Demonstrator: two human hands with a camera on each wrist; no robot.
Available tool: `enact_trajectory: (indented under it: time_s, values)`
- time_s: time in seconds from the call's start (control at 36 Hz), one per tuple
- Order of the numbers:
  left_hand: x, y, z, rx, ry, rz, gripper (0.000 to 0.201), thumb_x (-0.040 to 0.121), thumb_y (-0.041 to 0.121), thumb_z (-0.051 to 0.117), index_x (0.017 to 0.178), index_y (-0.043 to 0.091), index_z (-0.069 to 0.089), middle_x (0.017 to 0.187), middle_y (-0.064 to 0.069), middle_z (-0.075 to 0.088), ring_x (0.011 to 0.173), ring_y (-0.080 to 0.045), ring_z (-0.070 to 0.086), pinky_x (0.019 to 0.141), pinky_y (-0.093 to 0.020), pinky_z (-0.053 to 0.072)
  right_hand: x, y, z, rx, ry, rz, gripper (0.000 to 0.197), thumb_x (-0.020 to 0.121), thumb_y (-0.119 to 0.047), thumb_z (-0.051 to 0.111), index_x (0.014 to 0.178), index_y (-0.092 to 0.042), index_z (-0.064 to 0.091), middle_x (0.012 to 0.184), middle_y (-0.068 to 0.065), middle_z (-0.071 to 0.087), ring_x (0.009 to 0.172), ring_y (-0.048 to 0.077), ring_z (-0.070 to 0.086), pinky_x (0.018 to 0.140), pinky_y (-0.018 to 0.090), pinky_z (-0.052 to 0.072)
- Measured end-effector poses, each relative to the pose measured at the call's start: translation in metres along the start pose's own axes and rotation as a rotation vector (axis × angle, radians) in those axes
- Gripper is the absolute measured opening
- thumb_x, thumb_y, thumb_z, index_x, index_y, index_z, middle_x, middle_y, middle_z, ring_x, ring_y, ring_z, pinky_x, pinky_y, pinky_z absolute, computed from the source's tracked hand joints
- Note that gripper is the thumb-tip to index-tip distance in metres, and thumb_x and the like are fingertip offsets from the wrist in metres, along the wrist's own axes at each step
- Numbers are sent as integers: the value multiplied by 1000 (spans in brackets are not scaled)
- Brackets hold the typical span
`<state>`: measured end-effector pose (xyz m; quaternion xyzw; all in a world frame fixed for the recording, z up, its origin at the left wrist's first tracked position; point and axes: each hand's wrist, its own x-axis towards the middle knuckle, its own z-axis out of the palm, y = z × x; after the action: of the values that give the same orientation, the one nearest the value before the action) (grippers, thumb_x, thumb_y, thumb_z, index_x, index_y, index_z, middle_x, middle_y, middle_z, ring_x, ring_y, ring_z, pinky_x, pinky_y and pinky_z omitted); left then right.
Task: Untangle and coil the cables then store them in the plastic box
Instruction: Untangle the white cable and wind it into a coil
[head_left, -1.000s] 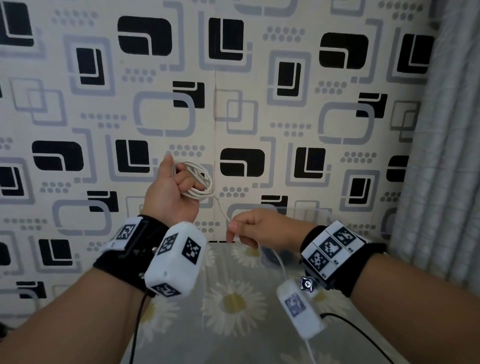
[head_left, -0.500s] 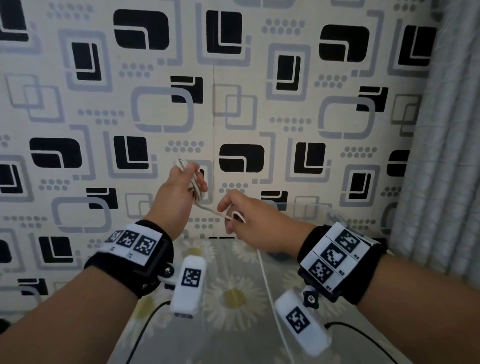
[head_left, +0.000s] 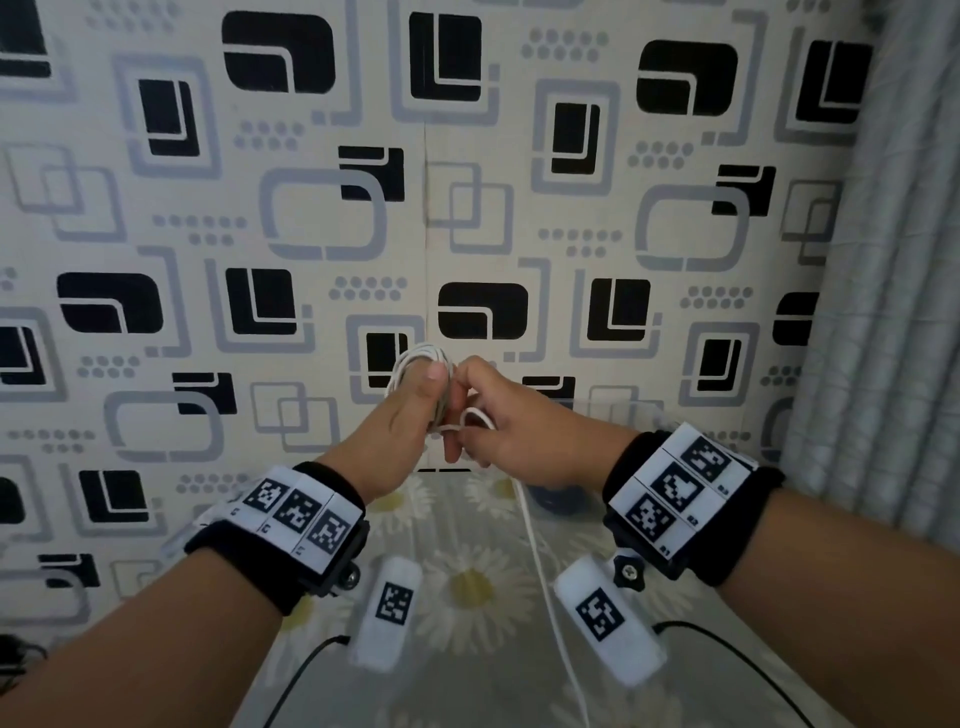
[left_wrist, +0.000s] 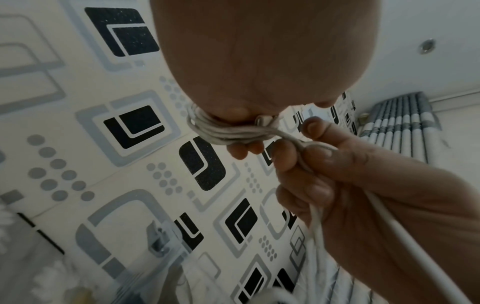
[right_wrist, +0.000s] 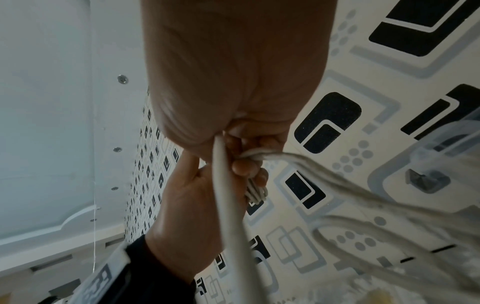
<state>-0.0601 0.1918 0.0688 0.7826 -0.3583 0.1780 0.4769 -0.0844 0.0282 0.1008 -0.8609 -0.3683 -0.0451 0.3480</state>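
A white cable (head_left: 422, 357) is wound in several loops round the fingers of my left hand (head_left: 427, 396), which grips the coil in the air in front of the wall. My right hand (head_left: 464, 422) is right against it and pinches the free strand (head_left: 477, 415) just beside the coil. The left wrist view shows the loops (left_wrist: 228, 132) round my fingers and the strand running into the right hand (left_wrist: 322, 164). The tail (head_left: 540, 571) hangs down to the table. A clear plastic box (right_wrist: 439, 144) with a latch shows blurred in the right wrist view.
Below my hands lies a table with a daisy-print cloth (head_left: 470, 587). A patterned wall (head_left: 311, 218) stands close behind it, and a grey curtain (head_left: 883, 312) hangs at the right. A dark round object (head_left: 561, 501) sits on the table under my right wrist.
My right hand has risen and moved left with the strand until it meets the left hand. The left hand has turned its back toward me, and the coil sits tighter on its fingers.
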Motion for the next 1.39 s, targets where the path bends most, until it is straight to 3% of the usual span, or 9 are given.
enact_trajectory:
  time_s: [0.17,0.22,0.28,0.39,0.72,0.86,1.03,1.19,1.39]
  values:
    - [-2,-12,-2,113,-84,-33,35,89,52,41,91,17,42,84,0,49,73,-5,49,69,-17,42,2,2,-3,-125,52,4,16,92,-2,49,94,-16,41,84,-2,62,74,6,63,69,34,53]
    - [-4,-12,-3,216,-135,-18,11,89,36,49,92,31,39,86,5,44,70,2,45,65,-13,40,2,3,-5,-162,86,30,17,92,-5,53,94,-18,42,81,-2,61,71,12,64,67,33,53]
    - [-4,-14,-2,293,-160,-11,24,88,21,52,91,38,35,87,7,43,67,3,45,60,-15,37,2,4,-5,-157,97,50,17,93,-8,56,95,-19,43,80,-1,62,70,13,65,67,34,54]
    - [-5,-13,-2,431,-154,-38,13,93,27,51,99,23,40,91,4,53,76,-10,56,66,-38,51,4,9,0,-167,129,75,20,90,-14,64,94,-21,45,80,3,70,71,14,69,73,38,58]
    - [-5,-13,-1,708,-200,-6,21,99,31,49,96,20,32,73,10,43,58,-4,42,51,-18,26,8,28,-11,-155,166,200,12,93,-21,60,81,-21,62,69,-4,70,47,2,58,57,23,48]
    - [-7,-16,-3,749,-170,1,18,100,32,44,97,22,30,73,9,43,63,-16,46,58,-30,29,5,40,-16,-314,191,181,11,92,-29,61,81,-29,64,66,-12,58,60,0,52,59,19,36]
    - [-5,-18,-12,781,-117,-12,16,101,34,38,97,23,28,76,4,46,61,-11,43,54,-30,29,-1,54,-28,-429,172,244,15,92,-43,56,86,-35,68,78,-18,59,81,6,56,80,34,48]
    - [-7,-22,-18,771,-79,-55,14,101,34,39,94,23,33,80,4,48,69,-20,49,60,-33,37,-12,55,-50,-622,172,261,26,96,-46,46,82,-35,64,72,-14,58,65,0,49,59,26,33]
    - [-7,-21,-24,659,11,-98,23,100,33,38,81,22,33,73,2,45,65,-19,47,62,-40,43,-17,49,-99,-653,192,335,31,97,-47,45,84,-27,64,78,-10,61,64,8,51,61,27,40]
